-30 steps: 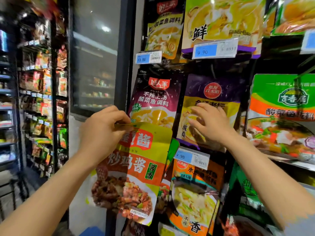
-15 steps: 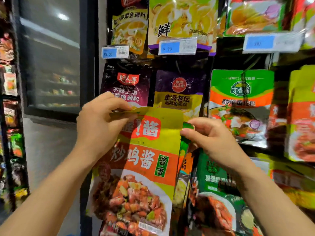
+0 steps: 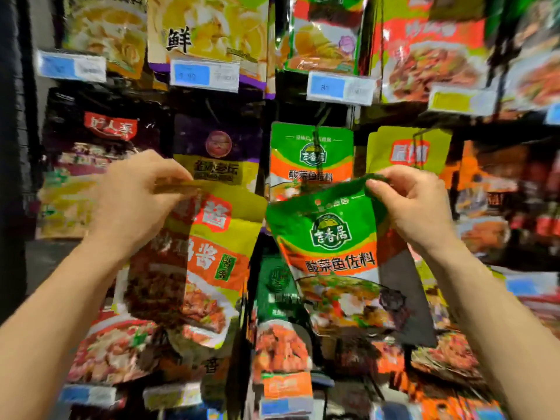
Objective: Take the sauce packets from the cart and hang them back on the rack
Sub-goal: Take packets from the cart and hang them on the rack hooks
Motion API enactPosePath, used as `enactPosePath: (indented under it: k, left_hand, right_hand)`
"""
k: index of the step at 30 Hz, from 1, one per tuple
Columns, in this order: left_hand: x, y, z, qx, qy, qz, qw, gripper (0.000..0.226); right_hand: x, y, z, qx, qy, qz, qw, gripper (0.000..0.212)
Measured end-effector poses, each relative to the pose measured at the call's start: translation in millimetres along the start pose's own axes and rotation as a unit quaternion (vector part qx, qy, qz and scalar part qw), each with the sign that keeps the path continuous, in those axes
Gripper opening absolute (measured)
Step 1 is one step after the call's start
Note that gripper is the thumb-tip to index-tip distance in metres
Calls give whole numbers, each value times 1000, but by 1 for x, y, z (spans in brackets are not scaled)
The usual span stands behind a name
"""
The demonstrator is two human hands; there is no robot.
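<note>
My left hand point(image 3: 138, 198) pinches the top edge of a yellow and orange sauce packet point(image 3: 197, 268), which hangs down in front of the rack. My right hand point(image 3: 406, 207) grips the top corner of a green and orange sauce packet point(image 3: 333, 253), held tilted. Both packets are at chest height, close to the rack's middle row. Behind the green packet a matching green packet point(image 3: 312, 159) hangs on a hook. To its right hangs a yellow-green packet point(image 3: 407, 150) that looks like the one in my left hand. The cart is out of view.
The rack is packed with hanging packets in rows, a dark purple packet point(image 3: 216, 147) and a dark red packet point(image 3: 103, 140) at left. Price tags point(image 3: 204, 75) jut out from the hook ends above and below. A dark pillar point(image 3: 15, 147) borders the left side.
The view has swung right along the rack. My right hand, empty a second ago, now holds the green packet. My left hand still holds the yellow packet.
</note>
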State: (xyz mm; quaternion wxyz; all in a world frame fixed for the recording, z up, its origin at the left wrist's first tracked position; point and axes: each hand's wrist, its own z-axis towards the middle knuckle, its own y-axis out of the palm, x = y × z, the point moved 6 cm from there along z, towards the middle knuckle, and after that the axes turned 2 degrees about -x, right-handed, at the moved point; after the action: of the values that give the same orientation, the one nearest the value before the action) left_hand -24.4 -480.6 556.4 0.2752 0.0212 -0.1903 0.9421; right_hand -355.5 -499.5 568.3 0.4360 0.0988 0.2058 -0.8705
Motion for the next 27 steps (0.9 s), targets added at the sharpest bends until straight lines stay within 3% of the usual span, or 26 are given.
enactPosePath:
  k: [7, 12, 18, 20, 24, 27]
  left_hand:
    - [0, 10, 2, 19, -6, 15, 1000, 14]
    - [8, 4, 5, 50, -18, 11, 999, 15]
    - [22, -7, 15, 79, -17, 64, 995, 13]
    - [23, -13, 19, 94, -24, 71, 993, 12]
    - [25, -25, 26, 110, -22, 84, 990, 16]
    - [29, -28, 26, 107, -12, 101, 989, 15]
  right_hand:
    - [23, -26, 11, 81, 45, 49, 994, 13]
    - [26, -22, 26, 116, 42, 51, 991, 15]
    - [52, -9, 75, 175, 98, 80, 976, 25]
    - [62, 1, 95, 179, 114, 91, 973, 32]
    - [58, 17, 120, 182, 141, 83, 970, 14]
    - [68, 24, 129, 188, 181, 56, 964, 25]
